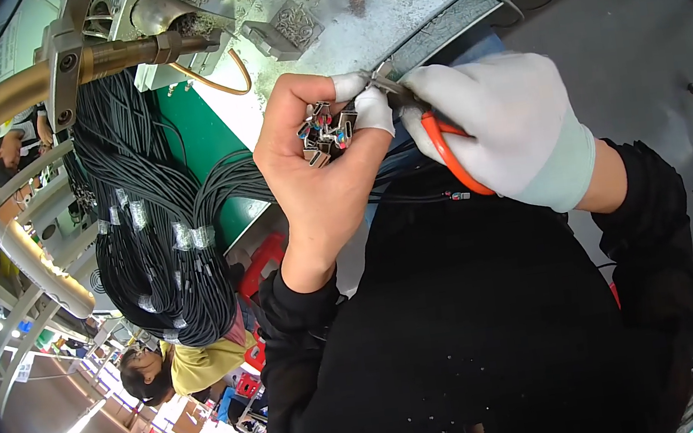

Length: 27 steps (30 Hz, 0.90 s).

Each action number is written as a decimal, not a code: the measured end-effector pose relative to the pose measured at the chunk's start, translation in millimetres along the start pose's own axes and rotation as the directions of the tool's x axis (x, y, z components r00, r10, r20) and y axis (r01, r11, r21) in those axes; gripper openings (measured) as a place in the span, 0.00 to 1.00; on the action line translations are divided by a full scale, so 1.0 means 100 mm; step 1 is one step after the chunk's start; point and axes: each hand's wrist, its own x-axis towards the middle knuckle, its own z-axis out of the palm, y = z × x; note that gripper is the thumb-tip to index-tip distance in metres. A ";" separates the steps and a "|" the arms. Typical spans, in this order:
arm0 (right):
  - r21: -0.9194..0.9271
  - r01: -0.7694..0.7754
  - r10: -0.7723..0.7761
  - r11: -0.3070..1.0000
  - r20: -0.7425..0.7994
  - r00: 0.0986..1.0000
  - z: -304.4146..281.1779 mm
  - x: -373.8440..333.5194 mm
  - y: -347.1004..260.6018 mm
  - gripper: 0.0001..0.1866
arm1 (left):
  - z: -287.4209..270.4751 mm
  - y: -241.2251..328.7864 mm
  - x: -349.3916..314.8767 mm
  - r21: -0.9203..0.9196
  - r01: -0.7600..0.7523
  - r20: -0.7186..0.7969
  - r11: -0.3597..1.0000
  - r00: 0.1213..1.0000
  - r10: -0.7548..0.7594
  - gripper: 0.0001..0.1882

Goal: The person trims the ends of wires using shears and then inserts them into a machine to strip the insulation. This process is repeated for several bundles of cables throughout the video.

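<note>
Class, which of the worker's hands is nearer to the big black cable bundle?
Left. The left hand is to the right of the black cable bundle; the gloved right hand is farther off to the right.

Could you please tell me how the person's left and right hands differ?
The left hand is mostly bare, with white covers on two fingertips; the right hand wears a white glove. The left hand cups several metal connectors, while the right hand grips an orange-handled tool. Both emerge from black sleeves.
</note>
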 end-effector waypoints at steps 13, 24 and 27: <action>0.556 -0.241 0.209 0.795 0.122 0.970 0.05 0.09 -0.07 0.08 | -0.05 0.01 0.00 -0.103 0.007 -0.003 0.995 1.000 -0.008 0.13; 0.408 -0.263 0.192 0.874 0.208 0.959 0.04 0.16 -0.11 0.10 | -0.15 -0.11 -0.01 -0.087 0.060 0.028 0.994 0.998 -0.058 0.09; 0.518 -0.328 0.168 0.790 0.331 0.929 0.10 0.20 -0.06 0.10 | -0.27 -0.08 0.03 -0.350 0.431 0.180 0.832 0.902 -0.391 0.09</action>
